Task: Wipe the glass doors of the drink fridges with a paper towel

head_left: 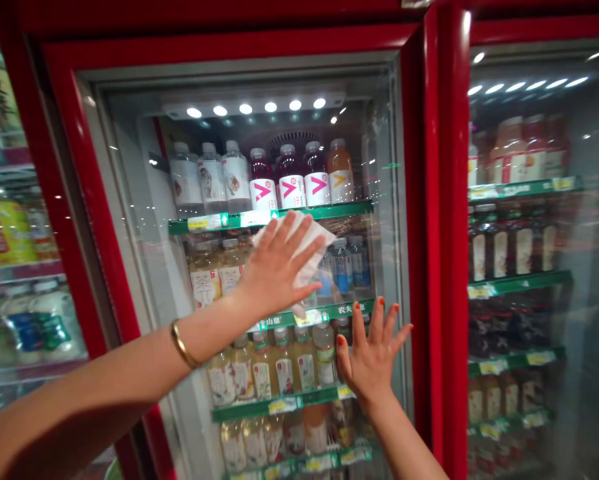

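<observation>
My left hand (279,267) lies flat against the glass door (379,133) of a red drinks fridge, fingers spread, pressing a white cloth (312,250) onto the glass at mid height. A gold bangle sits on that wrist. My right hand (372,360) rests lower and to the right on the same glass, palm flat and fingers spread, holding nothing. Behind the glass stand rows of bottles (289,177) on green-edged shelves (269,217).
The door's red frame (432,233) runs down just right of my right hand. A second glass-door fridge (524,267) with bottled drinks stands to the right. Open shelves of bottles (14,233) are on the left.
</observation>
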`<action>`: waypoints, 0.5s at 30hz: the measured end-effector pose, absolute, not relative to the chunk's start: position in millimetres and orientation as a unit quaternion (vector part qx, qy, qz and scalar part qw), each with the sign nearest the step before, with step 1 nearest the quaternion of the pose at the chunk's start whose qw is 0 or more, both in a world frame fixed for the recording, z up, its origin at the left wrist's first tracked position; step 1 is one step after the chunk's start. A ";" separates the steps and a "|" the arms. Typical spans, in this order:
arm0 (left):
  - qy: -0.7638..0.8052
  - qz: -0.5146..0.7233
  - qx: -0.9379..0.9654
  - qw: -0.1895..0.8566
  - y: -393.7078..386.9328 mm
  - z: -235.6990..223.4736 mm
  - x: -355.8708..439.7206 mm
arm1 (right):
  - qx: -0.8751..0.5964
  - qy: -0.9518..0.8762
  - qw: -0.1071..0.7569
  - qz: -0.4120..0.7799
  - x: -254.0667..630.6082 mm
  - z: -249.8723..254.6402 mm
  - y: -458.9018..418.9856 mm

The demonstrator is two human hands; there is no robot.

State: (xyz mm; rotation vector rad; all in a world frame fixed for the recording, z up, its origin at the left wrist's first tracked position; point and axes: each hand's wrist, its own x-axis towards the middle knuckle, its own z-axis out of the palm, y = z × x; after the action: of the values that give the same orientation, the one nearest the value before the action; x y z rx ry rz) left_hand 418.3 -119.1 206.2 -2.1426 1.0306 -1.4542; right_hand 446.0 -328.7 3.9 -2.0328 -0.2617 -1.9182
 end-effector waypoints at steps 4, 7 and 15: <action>0.531 -0.394 -0.680 0.317 -110.2 160.2 411.8 | -0.720 -0.111 0.157 -0.667 445.1 1.4 -331.7; 0.492 -0.426 -0.695 0.308 -73.8 196.7 406.9 | -0.723 -0.118 0.142 -0.665 445.9 -0.2 -334.4; 0.131 -0.634 -0.759 0.073 -49.6 112.2 387.5 | -0.705 -0.124 0.165 -0.678 445.5 1.9 -332.9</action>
State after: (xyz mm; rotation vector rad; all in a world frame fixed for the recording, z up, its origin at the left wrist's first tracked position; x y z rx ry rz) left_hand 387.5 -49.6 112.2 -2.2798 0.3921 -1.9041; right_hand 445.5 -332.9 1.9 -2.0088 -0.3538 -1.9326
